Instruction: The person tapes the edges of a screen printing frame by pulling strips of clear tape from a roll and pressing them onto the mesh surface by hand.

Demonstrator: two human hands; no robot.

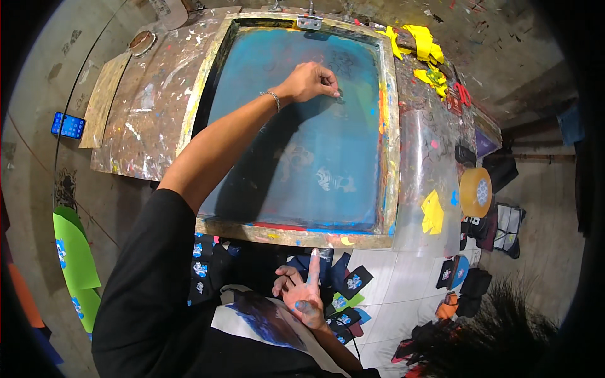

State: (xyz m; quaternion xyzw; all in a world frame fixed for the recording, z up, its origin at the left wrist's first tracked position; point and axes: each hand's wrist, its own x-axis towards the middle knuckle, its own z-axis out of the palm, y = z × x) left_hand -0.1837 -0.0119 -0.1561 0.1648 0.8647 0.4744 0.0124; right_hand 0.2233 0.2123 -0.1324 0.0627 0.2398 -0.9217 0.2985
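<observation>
My left hand is over the upper middle of a silk-screen frame, its thumb and fingers pinched together close to the blue-tinted mesh. Whatever lies between the fingertips is too small to make out. Below the frame's near edge, my right hand is turned palm up, holding nothing. Its index finger is stretched toward the wooden edge and the others are loosely curled. Blue paint stains its fingers. Faint pale designs show on the mesh. A metal hinge clamp grips the frame's far side.
Around the frame spreads a paint-spattered board. Yellow scraps, red scissors and a tape roll are at the right. A phone is at far left. Printed dark fabric pieces lie below; dark hair fills the lower right.
</observation>
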